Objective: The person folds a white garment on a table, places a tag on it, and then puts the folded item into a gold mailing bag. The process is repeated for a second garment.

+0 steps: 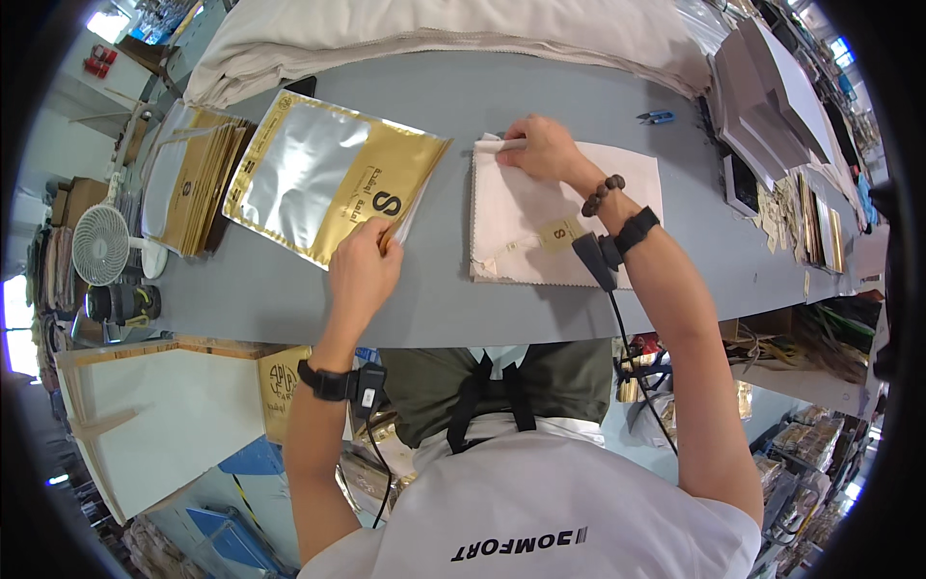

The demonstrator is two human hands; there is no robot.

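My left hand (366, 255) pinches the near right corner of a gold packaging bag (405, 155) with a large silver or clear panel. The bag lies slanted on the grey table (441, 304), and a white edge shows along its right side. To the right is a folded cream cloth (506, 210) with zigzag-cut edges. A gold tag (559, 234) hangs on the cloth by a thin string. My right hand (539, 148) rests on the cloth's far left edge, its fingers bent around that edge. My right forearm hides part of the cloth's right side.
A stack of gold bags (189, 188) stands at left, near a small white fan (101, 244). Large folded cream fabric (463, 29) spans the table's far side. Blue thread snips (657, 116) lie at right, before a stack of white boards (759, 101). A cable runs from each wrist.
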